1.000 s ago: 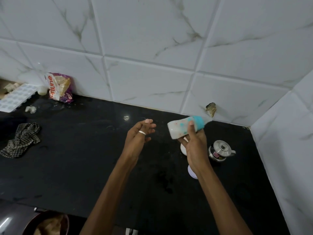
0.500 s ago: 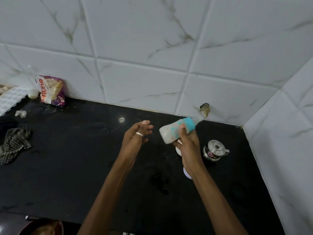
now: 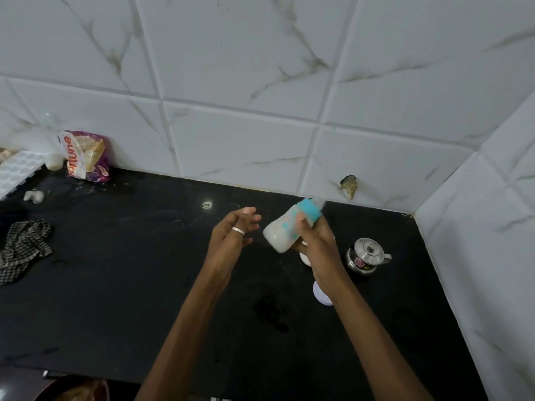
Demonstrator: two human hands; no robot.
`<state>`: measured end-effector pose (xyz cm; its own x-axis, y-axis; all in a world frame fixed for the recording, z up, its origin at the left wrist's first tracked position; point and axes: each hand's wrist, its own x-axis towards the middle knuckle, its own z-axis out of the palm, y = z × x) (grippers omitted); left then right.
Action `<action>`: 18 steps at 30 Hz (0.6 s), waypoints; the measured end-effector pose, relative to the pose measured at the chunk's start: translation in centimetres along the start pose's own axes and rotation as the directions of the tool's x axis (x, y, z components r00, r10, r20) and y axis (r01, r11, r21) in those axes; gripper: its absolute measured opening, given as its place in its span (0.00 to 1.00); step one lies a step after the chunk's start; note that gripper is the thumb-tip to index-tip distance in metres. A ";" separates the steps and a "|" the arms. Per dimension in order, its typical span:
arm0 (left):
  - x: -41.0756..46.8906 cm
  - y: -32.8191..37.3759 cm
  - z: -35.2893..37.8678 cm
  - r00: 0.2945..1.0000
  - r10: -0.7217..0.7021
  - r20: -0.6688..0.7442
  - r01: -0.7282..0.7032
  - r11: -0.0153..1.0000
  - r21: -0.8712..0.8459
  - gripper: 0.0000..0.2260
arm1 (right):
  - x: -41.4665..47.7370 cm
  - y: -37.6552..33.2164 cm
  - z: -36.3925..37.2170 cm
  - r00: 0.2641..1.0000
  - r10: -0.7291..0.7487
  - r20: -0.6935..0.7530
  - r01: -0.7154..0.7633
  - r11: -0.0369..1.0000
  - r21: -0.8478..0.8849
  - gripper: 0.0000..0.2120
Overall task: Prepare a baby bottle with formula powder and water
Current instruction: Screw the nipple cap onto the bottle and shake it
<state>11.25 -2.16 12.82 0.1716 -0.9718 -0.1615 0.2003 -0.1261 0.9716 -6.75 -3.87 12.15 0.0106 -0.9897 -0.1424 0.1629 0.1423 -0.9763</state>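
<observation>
A baby bottle (image 3: 282,231) full of milky white liquid, with a teal collar, is held tilted above the black counter (image 3: 130,270). Its base points down-left and its top up-right, and it looks motion-blurred. My right hand (image 3: 314,241) grips it around the collar end. My left hand (image 3: 231,235), wearing a ring, hovers just left of the bottle with relaxed fingers, apart from it and holding nothing. Two white round items (image 3: 321,293) lie on the counter, partly hidden under my right wrist.
A small steel pot with a lid (image 3: 366,256) stands right of my right hand. A purple-and-white packet (image 3: 86,156) leans on the tiled wall at back left, by a white tray (image 3: 14,172). A checked cloth (image 3: 23,244) lies at the left. The corner wall closes the right side.
The bottle's base has swung lower and its blur has grown, while my right hand keeps its grip. My left hand stays beside it. The view has shifted slightly.
</observation>
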 end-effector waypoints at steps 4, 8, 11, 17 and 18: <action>0.0 0.1 -0.2 1.000 -0.001 -0.011 0.001 1.000 0.001 0.09 | 0.2 0.1 0.2 0.996 -0.003 -0.087 0.008 0.998 0.055 0.25; 0.0 0.1 0.0 1.000 0.000 -0.005 0.000 1.000 -0.002 0.09 | 0.2 0.0 -0.3 0.999 0.025 0.026 -0.025 1.000 -0.016 0.28; 0.0 0.1 -0.2 1.000 0.002 -0.015 -0.002 1.000 0.003 0.09 | 0.4 -0.6 -0.4 0.992 -0.006 -0.127 0.035 0.973 0.227 0.29; 0.1 -0.1 0.0 1.000 -0.001 -0.001 0.001 1.000 0.006 0.08 | -0.4 0.0 0.0 0.999 0.011 0.038 -0.011 1.000 -0.010 0.27; 0.1 -0.1 0.0 1.000 0.000 -0.008 0.000 1.000 0.000 0.08 | -0.3 -0.2 0.0 1.000 0.003 -0.026 0.000 0.995 0.103 0.29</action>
<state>11.31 -2.27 12.74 0.1796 -0.9701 -0.1632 0.2000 -0.1264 0.9716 -6.79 -3.56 12.44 -0.0144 -0.9887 -0.1494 0.2641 0.1404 -0.9542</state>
